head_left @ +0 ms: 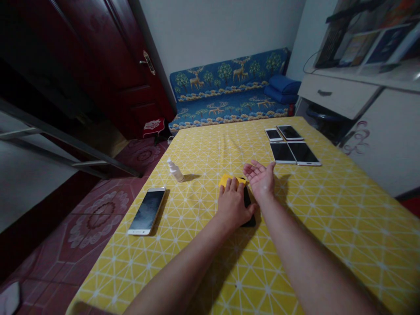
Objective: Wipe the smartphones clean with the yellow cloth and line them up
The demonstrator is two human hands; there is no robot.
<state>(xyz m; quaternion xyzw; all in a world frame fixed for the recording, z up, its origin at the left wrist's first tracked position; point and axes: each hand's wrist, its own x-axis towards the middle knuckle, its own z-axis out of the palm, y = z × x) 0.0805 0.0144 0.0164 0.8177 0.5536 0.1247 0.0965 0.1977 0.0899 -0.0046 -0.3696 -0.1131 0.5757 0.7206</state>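
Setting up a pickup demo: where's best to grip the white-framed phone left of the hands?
Take the phone by its two long edges, coming from above with the left hand, the closer hand. It lies flat and screen-up on the yellow cloth, so there's no easy way under it, and the long edges look like the narrowest span to pinch across.

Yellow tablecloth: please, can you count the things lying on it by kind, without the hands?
Smartphones: 6 (one under the left hand)
Small bottle: 1
Yellow card: 1
Total: 8
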